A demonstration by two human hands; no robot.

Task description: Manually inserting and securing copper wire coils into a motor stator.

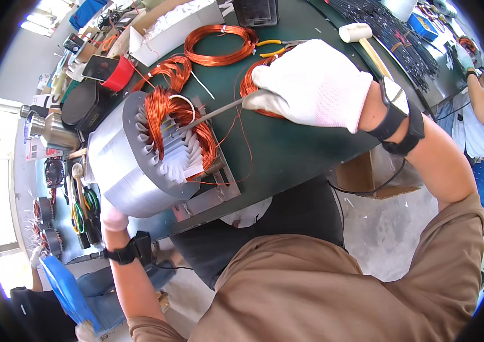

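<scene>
Left hand [114, 219] mostly hidden by stator [121, 154], end of rod [217, 114] unclear

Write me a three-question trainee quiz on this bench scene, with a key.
1. Which hand holds the thin grey rod?
2. True or false: the wooden-handled mallet with the white cylindrical head lies to the right of the silver metal cylinder.
3. Where is the rod's far end?
A) In the white cardboard box
B) In the opening ringed by orange copper wire bundles
C) Inside the red holder

Key: 1. The white-gloved right hand. 2. True. 3. B.
</scene>
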